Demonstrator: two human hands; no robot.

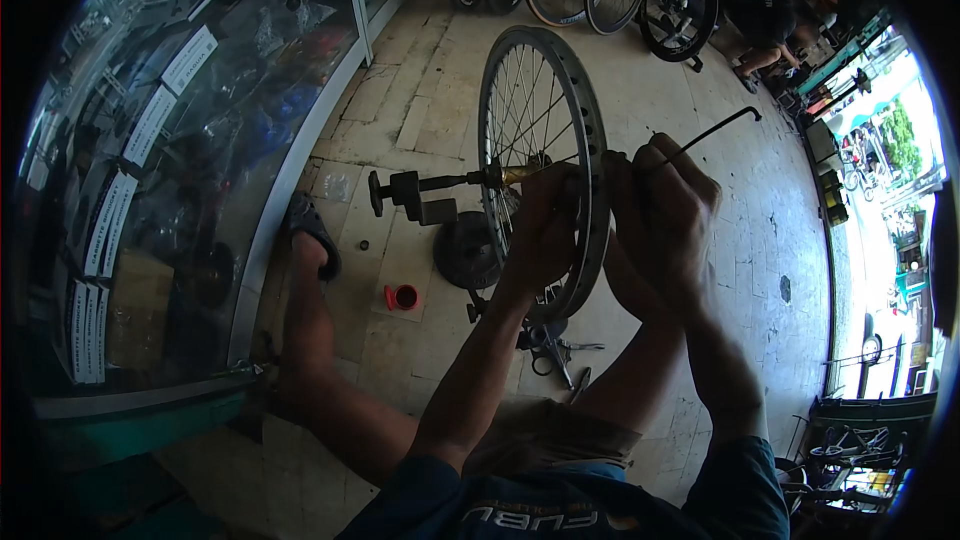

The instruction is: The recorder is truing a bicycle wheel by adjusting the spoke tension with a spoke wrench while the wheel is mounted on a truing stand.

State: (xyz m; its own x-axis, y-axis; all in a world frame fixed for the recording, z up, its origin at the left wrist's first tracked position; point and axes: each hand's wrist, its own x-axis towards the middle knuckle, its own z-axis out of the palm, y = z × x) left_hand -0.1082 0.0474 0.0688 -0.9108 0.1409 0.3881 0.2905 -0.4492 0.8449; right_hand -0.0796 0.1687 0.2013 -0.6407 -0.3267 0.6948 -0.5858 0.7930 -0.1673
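The right hand (pixel 672 202), closed around a bent black rod (pixel 718 128), might scratch the wheel rim (pixel 590 98) if it slipped, though what the left hand (pixel 543 228) grips I can't tell.

Hands: left hand (pixel 543 225) and right hand (pixel 672 215), both bare to the fingers (pixel 688 172)
Forearms (pixel 478 365): bare from wrist to sleeve, just behind the fingers
Sleeves (pixel 745 480): short, dark blue, well back from the fingers
Shirt (pixel 560 496): dark navy, farther from the fingers than the shorts (pixel 545 432)
Chest print (pixel 530 518): large pale block lettering, smaller dim lettering above, small orange mark
Hem (pixel 592 470): brighter blue strip, bodyward of the fingers
Shorts: brown, loose
Legs (pixel 350 432): bare below the shorts
Left shoe (pixel 316 232): dark, clog-like, heel showing, well left of the fingers
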